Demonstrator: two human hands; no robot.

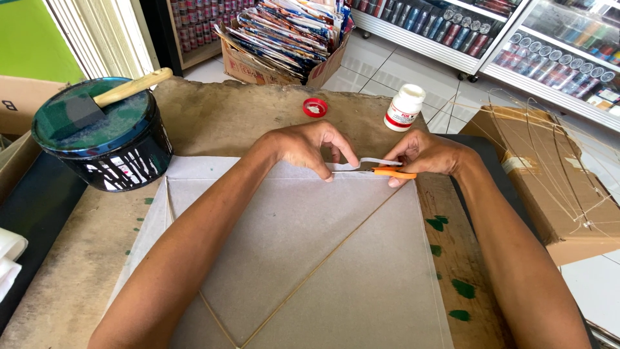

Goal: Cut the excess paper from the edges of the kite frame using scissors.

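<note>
A large grey paper sheet (303, 252) lies on the worn brown table (219, 113), with thin bamboo sticks (336, 249) crossing on it. My left hand (307, 145) presses on the sheet's far edge and pinches a thin white strip (378, 161). My right hand (426, 154) holds an orange-handled cutter (394, 172) against that same edge, close to the left fingers.
A black paint tub (106, 139) with a wooden-handled foam brush (110, 94) stands at the left. A white glue bottle (404, 107) and its red cap (315, 107) sit behind my hands. A cardboard box (555, 181) with a stick frame is at the right; a box of magazines (284, 39) behind.
</note>
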